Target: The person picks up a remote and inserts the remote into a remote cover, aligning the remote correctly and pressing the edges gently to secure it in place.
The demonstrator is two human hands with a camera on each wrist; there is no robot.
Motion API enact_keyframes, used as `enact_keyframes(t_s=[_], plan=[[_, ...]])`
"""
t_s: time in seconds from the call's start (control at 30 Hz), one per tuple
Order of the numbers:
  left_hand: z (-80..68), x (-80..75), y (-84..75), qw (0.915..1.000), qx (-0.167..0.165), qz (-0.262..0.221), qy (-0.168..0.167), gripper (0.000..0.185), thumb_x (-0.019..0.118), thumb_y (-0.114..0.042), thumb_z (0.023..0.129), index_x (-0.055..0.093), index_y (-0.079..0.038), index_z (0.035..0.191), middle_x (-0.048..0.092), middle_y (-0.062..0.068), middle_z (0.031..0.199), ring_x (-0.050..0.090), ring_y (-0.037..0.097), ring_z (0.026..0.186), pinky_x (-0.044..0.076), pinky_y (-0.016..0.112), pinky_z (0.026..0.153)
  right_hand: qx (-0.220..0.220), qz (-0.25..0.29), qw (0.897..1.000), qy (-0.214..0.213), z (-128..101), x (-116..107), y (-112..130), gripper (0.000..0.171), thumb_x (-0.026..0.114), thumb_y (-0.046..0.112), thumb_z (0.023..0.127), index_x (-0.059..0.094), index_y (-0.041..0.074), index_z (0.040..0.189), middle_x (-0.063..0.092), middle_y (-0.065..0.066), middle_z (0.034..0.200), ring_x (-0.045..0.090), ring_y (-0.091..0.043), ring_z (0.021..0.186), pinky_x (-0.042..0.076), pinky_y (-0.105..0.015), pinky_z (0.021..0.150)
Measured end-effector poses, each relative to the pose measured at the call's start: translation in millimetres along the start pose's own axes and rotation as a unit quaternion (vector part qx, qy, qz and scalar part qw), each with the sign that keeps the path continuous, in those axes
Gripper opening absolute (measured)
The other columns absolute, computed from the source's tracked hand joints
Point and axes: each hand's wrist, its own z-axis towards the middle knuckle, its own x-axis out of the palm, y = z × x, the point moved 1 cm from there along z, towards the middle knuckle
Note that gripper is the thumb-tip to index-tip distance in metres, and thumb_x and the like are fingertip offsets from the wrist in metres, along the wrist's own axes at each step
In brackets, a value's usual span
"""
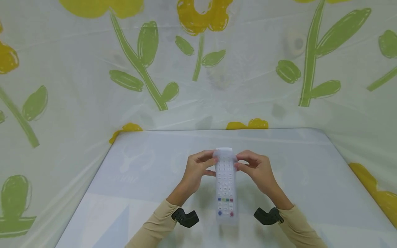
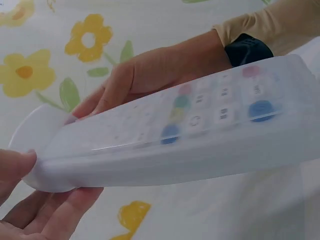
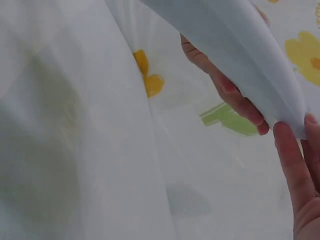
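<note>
Above the table point(image 1: 130, 179), both hands pinch the far end of a remote point(image 1: 225, 187) in its translucent silicone cover — left hand point(image 1: 196, 169) and right hand point(image 1: 257, 169), fingers curled on the cover's top lip. Cover looks almost fully on; only that lip seems unseated. Right wrist view mostly blocked, fingertip detail unclear.

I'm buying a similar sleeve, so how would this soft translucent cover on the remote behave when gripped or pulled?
The cover looks pliable: its open end flares past the remote. It probably gives a non-slip grip, since the left hand and right hand hold it by fingertip pinches. Being long and flat, it's unlikely to roll.
</note>
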Motion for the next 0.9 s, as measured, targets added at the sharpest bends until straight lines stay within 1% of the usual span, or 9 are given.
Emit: enact_keyframes(t_s=[0.07,0.17,0.27,0.47,0.6,0.73,0.8,0.9], plan=[[0.0,0.6,-0.6,1.0,-0.001,0.007,0.005,0.028,0.065,-0.007,0.088,0.065,0.004,0.114,0.066,0.011,0.106,0.063,0.023,0.091,0.057,0.042,0.066,-0.016,-0.001,1.0,-0.005,0.0,-0.1,-1.0,0.015,0.066,-0.006,0.084,0.067,-0.009,0.098,0.06,-0.015,0.103,0.061,-0.021,0.088,0.057,-0.032,0.071],[0.9,1.8,-0.9,0.9998,0.001,0.013,0.012,0.027,0.064,-0.006,0.089,0.066,0.003,0.114,0.067,0.012,0.108,0.064,0.024,0.091,0.057,0.043,0.066,-0.037,-0.005,0.999,-0.012,-0.4,-0.7,-1.5,0.013,0.065,-0.008,0.084,0.067,-0.01,0.096,0.057,-0.015,0.115,0.061,-0.02,0.093,0.057,-0.033,0.068],[1.5,3.3,-1.5,0.9998,0.002,0.017,0.014,0.026,0.064,-0.005,0.089,0.066,0.004,0.113,0.067,0.012,0.107,0.065,0.025,0.09,0.057,0.044,0.065,-0.042,-0.003,0.999,-0.013,0.2,-1.5,-0.6,0.012,0.065,-0.008,0.084,0.068,-0.009,0.095,0.056,-0.014,0.122,0.062,-0.02,0.095,0.057,-0.035,0.066],[1.9,6.8,1.0,0.9999,-0.013,0.006,0.006,0.024,0.065,-0.002,0.087,0.066,0.008,0.109,0.068,0.012,0.1,0.066,0.023,0.086,0.057,0.043,0.065,-0.042,0.008,0.999,-0.013,3.8,-1.1,1.3,0.008,0.065,-0.009,0.083,0.068,-0.009,0.091,0.058,-0.014,0.115,0.062,-0.021,0.09,0.058,-0.036,0.061],[1.5,7.9,3.7,0.9998,-0.016,0.007,-0.001,0.024,0.065,-0.002,0.087,0.066,0.009,0.108,0.068,0.011,0.099,0.065,0.022,0.084,0.057,0.042,0.066,-0.025,0.012,0.999,-0.023,5.8,0.9,1.9,0.007,0.064,-0.006,0.085,0.067,-0.011,0.09,0.057,-0.014,0.112,0.062,-0.02,0.088,0.057,-0.035,0.06],[1.4,7.8,5.5,0.9998,-0.016,0.01,-0.006,0.024,0.066,-0.003,0.087,0.066,0.009,0.108,0.067,0.011,0.099,0.065,0.021,0.085,0.057,0.041,0.067,-0.001,0.03,0.999,-0.029,6.9,1.4,1.3,0.008,0.063,-0.006,0.086,0.066,-0.012,0.092,0.058,-0.012,0.111,0.062,-0.021,0.088,0.058,-0.036,0.059],[1.5,7.5,6.3,0.9998,-0.016,0.011,-0.005,0.023,0.064,-0.002,0.088,0.066,0.008,0.109,0.066,0.011,0.099,0.063,0.02,0.086,0.058,0.04,0.066,0.019,0.043,0.999,-0.028,7.1,0.8,0.6,0.009,0.061,-0.005,0.088,0.066,-0.01,0.093,0.059,-0.01,0.111,0.063,-0.022,0.087,0.058,-0.037,0.059],[1.2,7.3,6.0,0.9997,-0.009,0.02,-0.007,0.023,0.06,0.003,0.089,0.066,0.007,0.111,0.064,0.011,0.104,0.062,0.02,0.089,0.058,0.04,0.064,0.065,0.07,0.995,-0.03,7.7,-0.6,-0.9,0.013,0.054,0.001,0.093,0.066,-0.005,0.093,0.061,-0.007,0.111,0.062,-0.022,0.089,0.057,-0.037,0.059]])
